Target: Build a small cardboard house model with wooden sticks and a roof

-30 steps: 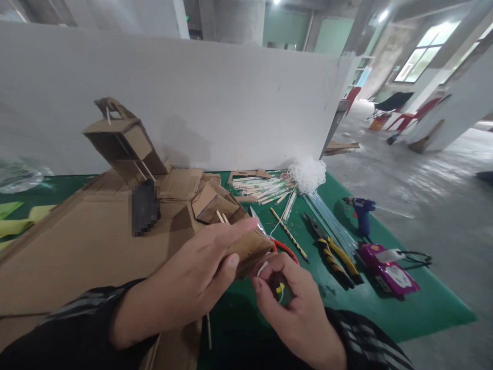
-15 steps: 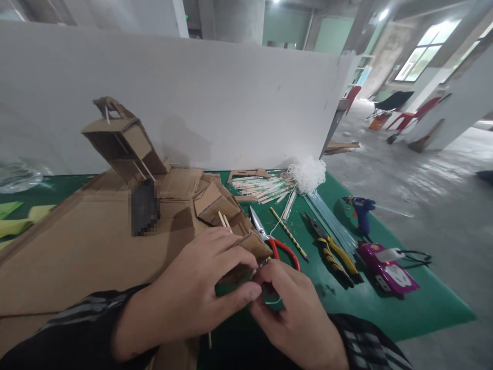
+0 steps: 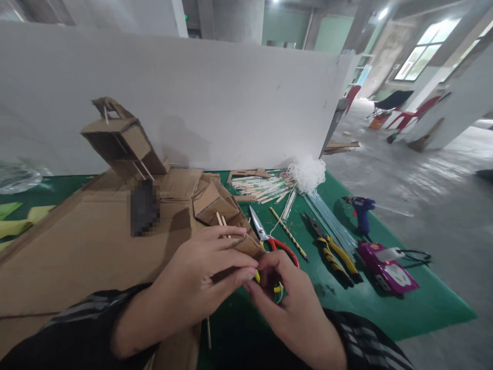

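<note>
My left hand is closed around a small folded cardboard piece, with its fingers over the top of it. Just to the right, my right hand pinches a small yellow and white bit against the underside of that piece. Both hands hover over the green mat at the near edge. Red-handled scissors lie right behind my right hand.
A large cardboard sheet covers the left, with a cardboard model standing at its back. On the mat lie wooden sticks, white string, yellow pliers, a blue glue gun and a purple power strip. A white board stands behind.
My left hand has curled tighter over the cardboard piece and drawn it nearer. My right hand has shifted up beneath it, with the yellow bit showing again.
</note>
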A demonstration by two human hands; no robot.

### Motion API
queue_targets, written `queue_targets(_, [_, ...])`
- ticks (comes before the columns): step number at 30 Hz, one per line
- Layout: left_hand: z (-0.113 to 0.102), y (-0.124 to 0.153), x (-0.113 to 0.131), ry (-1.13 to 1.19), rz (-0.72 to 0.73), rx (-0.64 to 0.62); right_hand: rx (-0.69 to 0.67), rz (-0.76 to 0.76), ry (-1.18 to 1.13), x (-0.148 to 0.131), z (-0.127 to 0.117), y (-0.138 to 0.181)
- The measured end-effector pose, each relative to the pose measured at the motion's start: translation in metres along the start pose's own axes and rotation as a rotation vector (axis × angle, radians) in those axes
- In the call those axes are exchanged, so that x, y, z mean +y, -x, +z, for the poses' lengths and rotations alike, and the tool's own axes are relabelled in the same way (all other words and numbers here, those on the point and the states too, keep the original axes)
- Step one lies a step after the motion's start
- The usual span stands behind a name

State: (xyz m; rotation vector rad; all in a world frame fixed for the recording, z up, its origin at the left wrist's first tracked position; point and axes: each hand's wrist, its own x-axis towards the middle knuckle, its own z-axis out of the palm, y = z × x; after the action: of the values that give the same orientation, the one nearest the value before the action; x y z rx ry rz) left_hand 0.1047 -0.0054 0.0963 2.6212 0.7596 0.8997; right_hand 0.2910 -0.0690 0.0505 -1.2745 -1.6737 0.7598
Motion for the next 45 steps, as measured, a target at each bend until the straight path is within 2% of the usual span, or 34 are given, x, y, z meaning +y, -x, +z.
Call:
queue_targets(7, [0.0,0.001,0.0,0.027,0.001,-0.046,0.078,-0.043,-0.012,-0.001,0.0,-0.002])
queue_targets(16, [0.001,0.0,-0.001,0.002,-0.027,-0.079,0.054,0.153,-0.42,-0.01,0.019,-0.003])
queue_targets(25, [0.002,0.0,0.001,0.059,-0.076,-0.195,-0.028,0.312,-0.71,-0.005,0.025,-0.007])
queue_targets(34, [0.002,-0.001,0.0,0.06,-0.03,-0.154,-0.177,0.374,-0.981,0.012,0.016,-0.004])
queue_targets(37, [0.003,-0.001,-0.003,0.113,-0.024,-0.106,-0.099,0.326,-0.868,0.013,0.013,-0.003])
queue_targets(41, [0.0,-0.001,-0.002,0.156,-0.143,-0.147,0.078,0.146,-0.394,0.007,0.006,0.001])
queue_targets(45, [-0.001,0.0,0.001,0.185,-0.18,-0.205,0.134,-0.101,0.004,0.004,-0.001,0.004])
